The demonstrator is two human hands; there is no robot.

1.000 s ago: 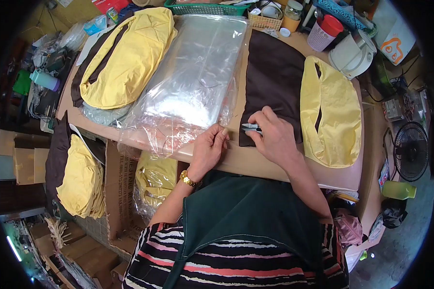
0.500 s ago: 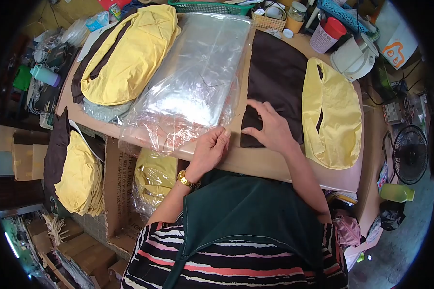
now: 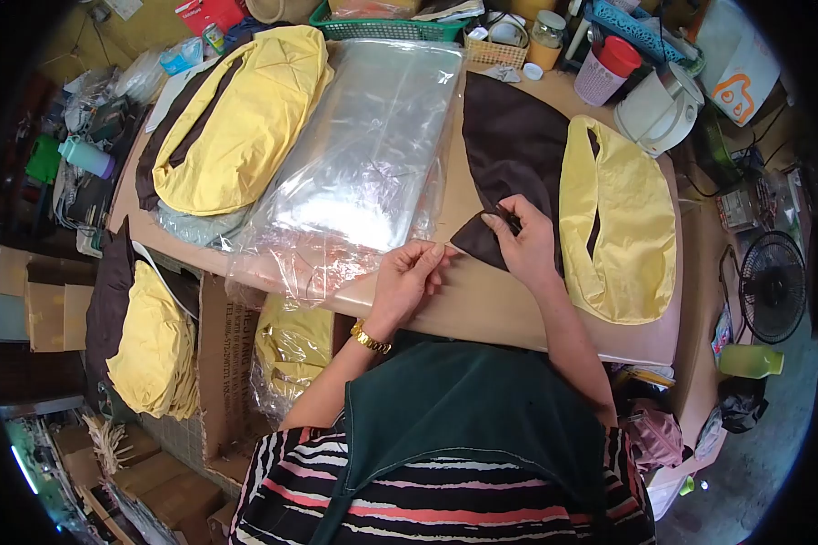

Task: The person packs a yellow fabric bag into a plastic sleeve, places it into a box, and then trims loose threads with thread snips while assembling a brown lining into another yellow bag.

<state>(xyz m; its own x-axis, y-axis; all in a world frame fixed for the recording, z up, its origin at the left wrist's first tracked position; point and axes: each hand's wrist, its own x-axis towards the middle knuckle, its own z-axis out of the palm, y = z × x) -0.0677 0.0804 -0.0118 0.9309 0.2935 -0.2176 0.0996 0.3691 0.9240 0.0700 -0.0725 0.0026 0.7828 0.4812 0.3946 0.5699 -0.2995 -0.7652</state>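
The right hand (image 3: 530, 245) pinches the dark cloth (image 3: 513, 136) on the table, beside the right-side yellow piece (image 3: 634, 227); the left hand (image 3: 407, 277) curls closed at the near-left corner, its hold unclear; uneven tension could crease the fabric.

The only view was the head view, which looked forward and steeply down from above the fingers (image 3: 432, 259), near enough to take in the left hand (image 3: 407, 280), the right hand (image 3: 529, 243) and both forearms (image 3: 574, 341). The fingers lay near mid-frame, with the apron (image 3: 473, 409) below them, the green basket (image 3: 389, 31) beyond, and the fan (image 3: 773, 286) well to their right.
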